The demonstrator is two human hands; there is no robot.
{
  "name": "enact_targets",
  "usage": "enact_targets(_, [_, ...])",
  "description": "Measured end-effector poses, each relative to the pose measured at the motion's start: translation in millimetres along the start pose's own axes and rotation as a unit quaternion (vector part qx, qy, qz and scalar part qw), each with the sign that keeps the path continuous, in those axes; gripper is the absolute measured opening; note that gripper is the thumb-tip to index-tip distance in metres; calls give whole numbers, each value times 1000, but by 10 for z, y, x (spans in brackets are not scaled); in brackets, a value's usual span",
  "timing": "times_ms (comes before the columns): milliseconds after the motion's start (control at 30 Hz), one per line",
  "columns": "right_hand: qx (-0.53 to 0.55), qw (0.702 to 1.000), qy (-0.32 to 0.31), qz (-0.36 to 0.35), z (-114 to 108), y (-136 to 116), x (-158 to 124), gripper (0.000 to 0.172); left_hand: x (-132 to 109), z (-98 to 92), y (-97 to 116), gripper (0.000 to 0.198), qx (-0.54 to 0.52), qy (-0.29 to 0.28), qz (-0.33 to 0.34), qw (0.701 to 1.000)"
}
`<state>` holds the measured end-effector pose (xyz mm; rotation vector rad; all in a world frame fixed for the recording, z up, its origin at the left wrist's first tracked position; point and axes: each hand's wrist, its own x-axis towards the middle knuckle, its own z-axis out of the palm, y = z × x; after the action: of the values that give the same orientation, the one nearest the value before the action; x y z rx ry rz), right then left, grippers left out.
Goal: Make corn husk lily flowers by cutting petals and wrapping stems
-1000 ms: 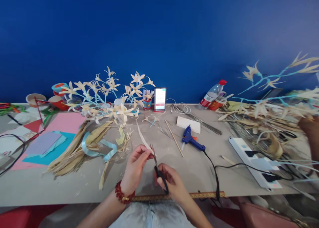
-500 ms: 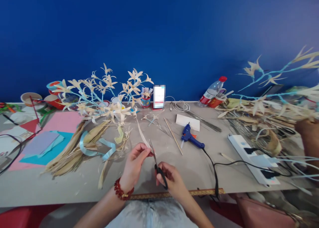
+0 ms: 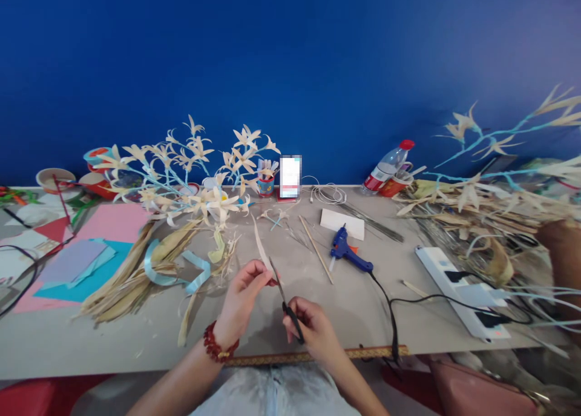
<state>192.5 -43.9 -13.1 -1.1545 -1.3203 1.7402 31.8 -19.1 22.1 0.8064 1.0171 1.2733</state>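
My left hand (image 3: 242,295), with a red bead bracelet on its wrist, pinches the near end of a long pale straw strip (image 3: 260,244) that rises away from me. My right hand (image 3: 313,331) grips black-handled scissors (image 3: 285,301); their blades point up to the strip right at my left fingertips. Both hands hover over the grey table (image 3: 354,307) near its front edge.
A blue glue gun (image 3: 347,254) with a black cord lies to the right, then a white power strip (image 3: 458,289). Straw bundles and blue ribbon (image 3: 172,270) lie left, with coloured paper (image 3: 86,258). Straw flower branches (image 3: 195,174), a bottle (image 3: 385,169) and another person's arm (image 3: 563,258) are further off.
The hands and scissors have shifted slightly; the scissor blades have worked along the strip near my left fingertips. Nothing else on the table moved.
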Motion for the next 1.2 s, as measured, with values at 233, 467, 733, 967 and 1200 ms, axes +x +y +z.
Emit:
enact_targets(233, [34, 998, -46, -25, -49, 7, -33, 50, 23, -54, 76, 11, 80, -39, 1, 996])
enact_targets(467, [15, 999, -25, -24, -25, -45, -15, 55, 24, -52, 98, 12, 95, -49, 2, 994])
enact_targets(733, [17, 999, -18, -23, -16, -78, -2, 54, 44, -49, 121, 15, 123, -57, 16, 991])
enact_targets(967, [1, 999, -16, -28, -9, -99, 2, 53, 26, -40, 140, 17, 147, -65, 26, 987])
enact_targets(1200, [-2, 1000, -16, -20, -10, -105, -3, 52, 15, -40, 161, 17, 166, -70, 31, 983])
